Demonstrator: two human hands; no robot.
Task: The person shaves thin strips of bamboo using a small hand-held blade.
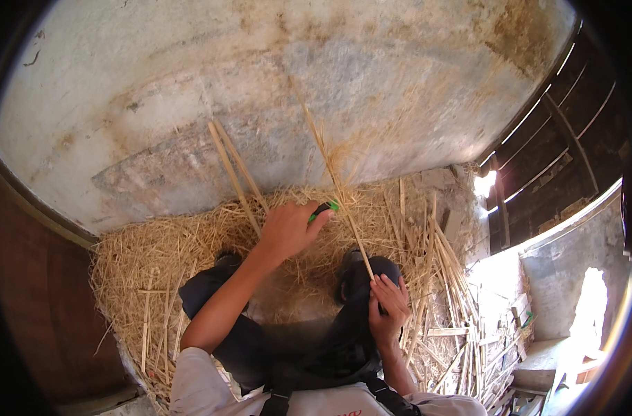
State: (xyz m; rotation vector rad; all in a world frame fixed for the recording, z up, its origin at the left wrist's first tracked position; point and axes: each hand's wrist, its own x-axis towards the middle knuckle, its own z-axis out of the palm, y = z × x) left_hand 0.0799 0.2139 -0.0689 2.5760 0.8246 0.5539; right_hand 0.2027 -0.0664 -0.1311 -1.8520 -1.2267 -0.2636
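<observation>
My left hand [288, 232] is closed around a green-and-black utility knife [321, 210], whose front end is against or very close to a bamboo strip [352, 225]. The blade is too small to make out. Over my right knee, my right hand [391, 304] grips the lower end of the same strip. The strip slants up and away to the left, and its far part reaches toward the wall. Thin curled shavings [340, 156] hang around its upper half.
Straw-like shavings [142, 263] cover the floor around my legs. Two pale bamboo sticks [234, 166] lean on the stained wall [260, 83] ahead. A heap of split strips [462, 305] lies at the right. Dark boards [545, 152] stand at the far right.
</observation>
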